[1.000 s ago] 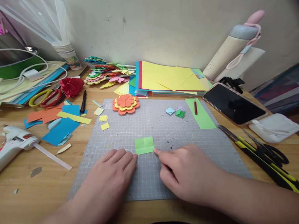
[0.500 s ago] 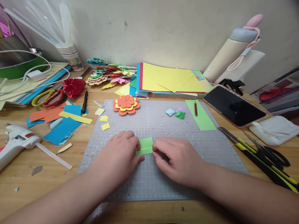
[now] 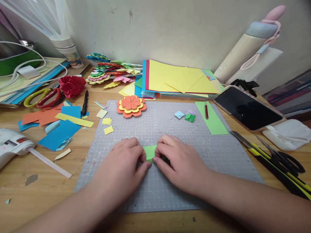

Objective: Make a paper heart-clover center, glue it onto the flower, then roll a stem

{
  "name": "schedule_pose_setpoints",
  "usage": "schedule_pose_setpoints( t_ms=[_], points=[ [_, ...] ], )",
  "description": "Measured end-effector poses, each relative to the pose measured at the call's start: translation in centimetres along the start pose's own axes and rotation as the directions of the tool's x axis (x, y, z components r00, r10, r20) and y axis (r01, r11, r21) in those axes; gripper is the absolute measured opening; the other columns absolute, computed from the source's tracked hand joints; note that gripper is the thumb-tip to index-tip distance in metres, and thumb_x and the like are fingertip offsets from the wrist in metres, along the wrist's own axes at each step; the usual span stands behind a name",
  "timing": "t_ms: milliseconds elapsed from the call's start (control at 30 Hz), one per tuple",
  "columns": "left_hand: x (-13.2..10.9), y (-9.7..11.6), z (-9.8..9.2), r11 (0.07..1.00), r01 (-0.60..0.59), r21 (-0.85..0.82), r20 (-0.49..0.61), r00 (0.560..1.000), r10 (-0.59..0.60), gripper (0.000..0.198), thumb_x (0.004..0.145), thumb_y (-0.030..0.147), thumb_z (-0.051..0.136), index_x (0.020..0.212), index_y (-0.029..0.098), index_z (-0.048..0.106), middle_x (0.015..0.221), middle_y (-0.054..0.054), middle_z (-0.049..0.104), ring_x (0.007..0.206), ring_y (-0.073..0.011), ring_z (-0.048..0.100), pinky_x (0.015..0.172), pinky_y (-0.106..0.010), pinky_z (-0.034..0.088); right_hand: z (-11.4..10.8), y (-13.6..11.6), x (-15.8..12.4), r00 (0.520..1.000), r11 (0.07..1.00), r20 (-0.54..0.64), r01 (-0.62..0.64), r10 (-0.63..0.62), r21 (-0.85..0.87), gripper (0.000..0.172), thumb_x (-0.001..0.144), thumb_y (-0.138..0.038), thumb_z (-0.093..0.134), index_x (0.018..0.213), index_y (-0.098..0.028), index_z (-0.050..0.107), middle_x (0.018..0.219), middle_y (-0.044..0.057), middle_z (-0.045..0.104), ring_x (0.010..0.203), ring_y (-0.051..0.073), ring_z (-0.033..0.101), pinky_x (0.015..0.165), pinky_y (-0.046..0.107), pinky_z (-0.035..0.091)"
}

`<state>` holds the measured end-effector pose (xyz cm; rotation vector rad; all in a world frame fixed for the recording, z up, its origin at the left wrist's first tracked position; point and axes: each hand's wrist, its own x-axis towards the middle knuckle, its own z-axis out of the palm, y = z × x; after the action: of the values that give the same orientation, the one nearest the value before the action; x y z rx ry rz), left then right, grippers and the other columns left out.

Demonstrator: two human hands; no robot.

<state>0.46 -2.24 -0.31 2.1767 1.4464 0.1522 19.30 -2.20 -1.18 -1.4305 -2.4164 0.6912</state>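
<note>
Between my hands lies a small light green paper piece [image 3: 150, 152], low on the grey cutting mat [image 3: 136, 194]. My left hand [image 3: 125, 163] is closed on its left end, thumb at the near edge. At the right end, the fingers and thumb of my right hand [image 3: 181, 161] pinch the paper, and they cover much of it. Beyond my hands, an orange and yellow paper flower [image 3: 131, 106] rests on the mat. Small folded blue [image 3: 179, 114] and green [image 3: 190, 117] paper pieces sit to its right, and yellow paper squares [image 3: 108, 130] to the left.
A green paper strip [image 3: 213, 121] with a red pencil [image 3: 206, 111] on it lies at right. Beyond are a phone [image 3: 249, 107], a utility knife [image 3: 264, 158] and scissors [image 3: 284, 158]. Left are a glue gun [image 3: 14, 145] and paper scraps [image 3: 59, 134]; stacked paper [image 3: 179, 76] lies behind.
My right hand has moved left along the green paper, closer to my left hand, and now covers more of it. The camera view has shifted slightly.
</note>
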Motion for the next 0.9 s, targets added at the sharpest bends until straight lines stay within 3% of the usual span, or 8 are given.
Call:
schedule_pose_setpoints(
  t_ms=[300, 467, 567, 667, 800, 900],
  points=[
    [0.3, -0.4, -0.1, 0.999, -0.049, -0.007, -0.02, 0.999, 0.049, 0.012, 0.084, 0.029, 0.06, 0.08, 0.019, 0.055, 0.083, -0.002, 0.054, 0.084, -0.0228, 0.052, 0.074, -0.04, 0.042, 0.2, -0.2, 0.3, 1.0, 0.999, 0.0, -0.016, 0.016, -0.045, 0.006, 0.087, -0.022, 0.053, 0.081, -0.019, 0.054, 0.093, 0.002, 0.053, 0.085, 0.019, 0.052, 0.062, 0.031, 0.035],
    [0.4, -0.5, 0.0, 0.967, -0.254, 0.012, -0.02, 0.967, 0.254, 0.005, 0.087, 0.024, 0.059, 0.089, 0.02, 0.059, 0.093, -0.002, 0.058, 0.09, -0.0216, 0.053, 0.079, -0.039, 0.042, -0.1, 0.2, 0.3, 1.0, 0.999, 0.014, 0.023, -0.023, -0.037, 0.003, 0.087, -0.018, 0.05, 0.086, -0.019, 0.053, 0.093, 0.003, 0.053, 0.086, 0.02, 0.052, 0.067, 0.032, 0.038],
    [0.3, -0.6, 0.1, 0.924, -0.36, 0.126, -0.032, 0.93, 0.366, 0.014, 0.093, 0.022, 0.049, 0.085, 0.02, 0.061, 0.087, -0.002, 0.061, 0.084, -0.0215, 0.054, 0.074, -0.038, 0.04, -0.9, 0.8, 0.4, 0.995, 0.995, 0.047, 0.092, -0.093, 0.026, 0.006, 0.086, -0.015, 0.052, 0.091, -0.019, 0.052, 0.095, 0.002, 0.055, 0.086, 0.018, 0.053, 0.07, 0.032, 0.04],
    [0.1, -0.6, 0.1, 0.901, -0.399, 0.17, -0.097, 0.903, 0.418, 0.02, 0.094, 0.019, 0.045, 0.082, 0.019, 0.061, 0.08, -0.002, 0.063, 0.079, -0.02, 0.055, 0.072, -0.037, 0.039, -1.6, 1.6, 0.5, 0.976, 0.976, 0.091, 0.188, -0.199, 0.111, 0.007, 0.085, -0.024, 0.06, 0.089, -0.019, 0.055, 0.097, 0.003, 0.057, 0.085, 0.018, 0.053, 0.069, 0.032, 0.041],
    [0.1, -0.3, -0.4, 0.933, -0.347, -0.1, -0.212, 0.923, 0.321, 0.014, 0.089, 0.018, 0.052, 0.081, 0.019, 0.063, 0.077, 0.0, 0.065, 0.075, -0.0159, 0.057, 0.072, -0.033, 0.041, -1.7, 1.9, 0.4, 0.961, 0.905, -0.074, 0.276, -0.267, 0.323, 0.008, 0.089, -0.02, 0.055, 0.081, -0.019, 0.057, 0.086, 0.003, 0.061, 0.083, 0.017, 0.054, 0.075, 0.034, 0.042],
    [0.0, 0.4, -0.7, 0.9, -0.247, -0.36, -0.154, 0.967, 0.204, 0.011, 0.083, 0.016, 0.055, 0.073, 0.019, 0.06, 0.068, 0.003, 0.062, 0.067, -0.0126, 0.055, 0.066, -0.027, 0.042, -1.5, 1.4, 0.1, 0.992, 0.782, -0.056, 0.122, -0.111, 0.612, 0.012, 0.088, -0.021, 0.057, 0.077, -0.018, 0.057, 0.072, -0.001, 0.058, 0.068, 0.013, 0.052, 0.064, 0.028, 0.044]
  ],
)
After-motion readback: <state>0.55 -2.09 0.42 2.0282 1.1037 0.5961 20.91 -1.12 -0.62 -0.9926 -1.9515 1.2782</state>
